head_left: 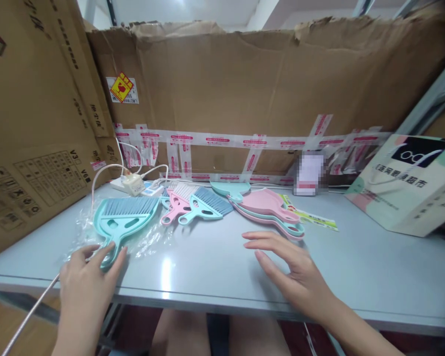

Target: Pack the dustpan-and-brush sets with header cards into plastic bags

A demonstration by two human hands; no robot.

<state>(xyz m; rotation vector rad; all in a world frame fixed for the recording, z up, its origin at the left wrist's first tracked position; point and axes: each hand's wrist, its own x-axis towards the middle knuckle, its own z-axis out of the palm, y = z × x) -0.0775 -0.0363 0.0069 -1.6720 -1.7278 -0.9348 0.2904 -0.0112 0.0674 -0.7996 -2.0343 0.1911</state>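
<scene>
My left hand rests at the table's front left, fingers pinched on the handle of a teal dustpan-and-brush set lying in a clear plastic bag. My right hand hovers open over the grey table, fingers stretched toward the left, just in front of a stack of pink and teal dustpans. Between the two lie a pink brush and a teal brush, side by side.
Cardboard walls close off the back and left. A white power strip with cables lies at the back left. A printed paper bag lies on the right, and a green-yellow label card lies beside the dustpans.
</scene>
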